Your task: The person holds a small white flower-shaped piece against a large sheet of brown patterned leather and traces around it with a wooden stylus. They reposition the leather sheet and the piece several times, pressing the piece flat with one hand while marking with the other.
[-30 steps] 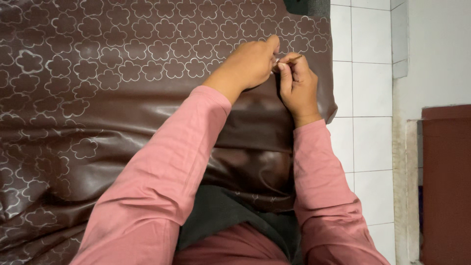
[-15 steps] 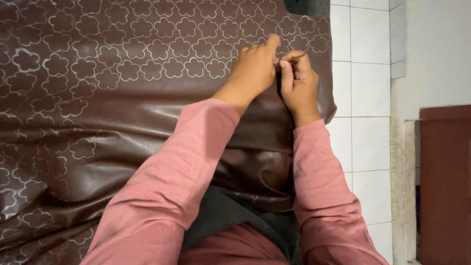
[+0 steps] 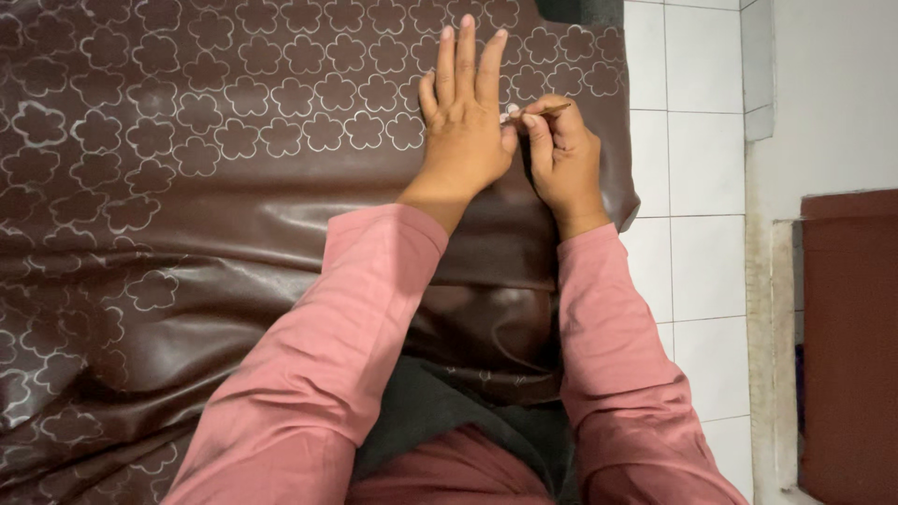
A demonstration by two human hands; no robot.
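My left hand lies flat, fingers spread, on the brown sheet; just right of it my right hand pinches a thin tool.

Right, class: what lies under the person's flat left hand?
The left hand lies flat, fingers spread, on brown sheet patterned with pale flower outlines. Beside it, the right hand pinches a thin tool. Whatever the sheet covers, and the pattern under the palm, is hidden.
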